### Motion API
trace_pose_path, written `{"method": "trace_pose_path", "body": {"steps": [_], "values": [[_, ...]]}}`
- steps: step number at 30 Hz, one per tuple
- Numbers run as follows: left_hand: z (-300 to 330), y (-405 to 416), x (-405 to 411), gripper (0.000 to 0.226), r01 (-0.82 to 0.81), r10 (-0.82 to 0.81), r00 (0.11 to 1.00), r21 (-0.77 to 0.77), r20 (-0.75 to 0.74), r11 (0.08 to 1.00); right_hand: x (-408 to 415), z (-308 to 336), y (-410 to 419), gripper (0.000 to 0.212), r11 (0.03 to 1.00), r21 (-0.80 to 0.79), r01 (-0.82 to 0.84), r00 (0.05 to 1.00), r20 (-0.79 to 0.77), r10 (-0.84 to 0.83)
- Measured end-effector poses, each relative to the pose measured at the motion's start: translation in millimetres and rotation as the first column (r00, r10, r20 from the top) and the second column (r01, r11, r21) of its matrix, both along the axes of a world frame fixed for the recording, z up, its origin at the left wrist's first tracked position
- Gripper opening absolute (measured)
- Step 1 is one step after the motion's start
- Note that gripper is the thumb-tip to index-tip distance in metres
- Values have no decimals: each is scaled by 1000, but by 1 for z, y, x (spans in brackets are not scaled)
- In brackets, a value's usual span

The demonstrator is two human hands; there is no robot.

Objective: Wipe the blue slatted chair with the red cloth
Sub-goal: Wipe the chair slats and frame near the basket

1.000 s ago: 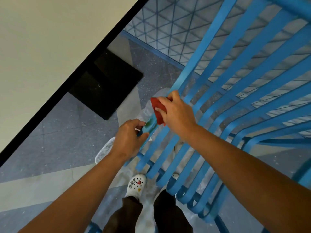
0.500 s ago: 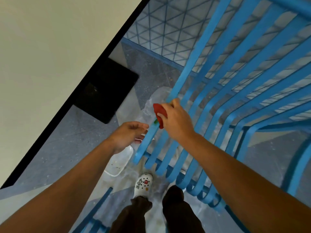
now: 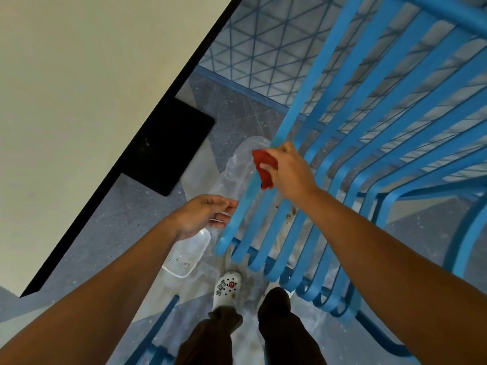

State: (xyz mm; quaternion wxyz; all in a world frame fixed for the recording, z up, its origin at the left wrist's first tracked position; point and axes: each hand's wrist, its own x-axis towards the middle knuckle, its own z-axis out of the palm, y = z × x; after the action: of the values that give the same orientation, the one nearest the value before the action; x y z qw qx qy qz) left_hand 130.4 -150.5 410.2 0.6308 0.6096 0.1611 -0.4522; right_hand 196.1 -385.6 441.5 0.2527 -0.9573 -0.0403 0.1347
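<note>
Pinching red cloth (image 3: 264,168) against outermost chair (image 3: 374,143) slat: right hand (image 3: 288,173); left hand (image 3: 203,216) beside, loosely curled, empty.

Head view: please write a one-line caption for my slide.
Right hand presses red cloth on blue slatted chair; left hand open beside it.

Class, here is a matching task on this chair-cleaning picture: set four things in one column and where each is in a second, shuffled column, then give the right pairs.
Things:
1. red cloth
2. white basket
3. white clog
4. left hand

Places:
A. on the floor, below the left hand
B. in the right hand, against a chair slat
C. on the person's foot
D. empty, beside the outermost slat

Pairs: 1-B, 2-A, 3-C, 4-D
</note>
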Motion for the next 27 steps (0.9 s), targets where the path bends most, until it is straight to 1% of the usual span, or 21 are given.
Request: {"method": "trace_pose_path", "body": {"steps": [2,5,9,14,18,21,24,27], "values": [[-1,1,-1,30,-29,29,1000,-7,-9,1000,9,-1,1,40,998,18,59,998,9,-60],[-1,-1,-3,43,-63,62,998,-7,-24,998,1,-1,6,36,995,31,95,995,12,-95],[-3,-2,-7,63,-114,114,992,-9,-49,993,-35,-3,17,37,998,48,28,1000,-14,-28],[-8,1,-7,94,-143,134,985,-78,-112,987,-91,-8,39,40,997,77,-11,997,-71,16],[-6,-2,-7,94,-183,167,976,-110,-141,977,-101,-8,43,42,994,72,-80,993,-86,86],[-7,0,-7,99,-143,126,983,-122,-132,982,-83,-3,33,42,991,36,-129,988,-76,131],[-7,2,-6,102,-85,75,993,-106,-95,991,-50,0,21,42,999,23,-50,998,-43,50],[-7,2,-6,96,-72,68,996,-80,-55,994,-22,0,15,39,999,28,46,999,-24,-46]]}}
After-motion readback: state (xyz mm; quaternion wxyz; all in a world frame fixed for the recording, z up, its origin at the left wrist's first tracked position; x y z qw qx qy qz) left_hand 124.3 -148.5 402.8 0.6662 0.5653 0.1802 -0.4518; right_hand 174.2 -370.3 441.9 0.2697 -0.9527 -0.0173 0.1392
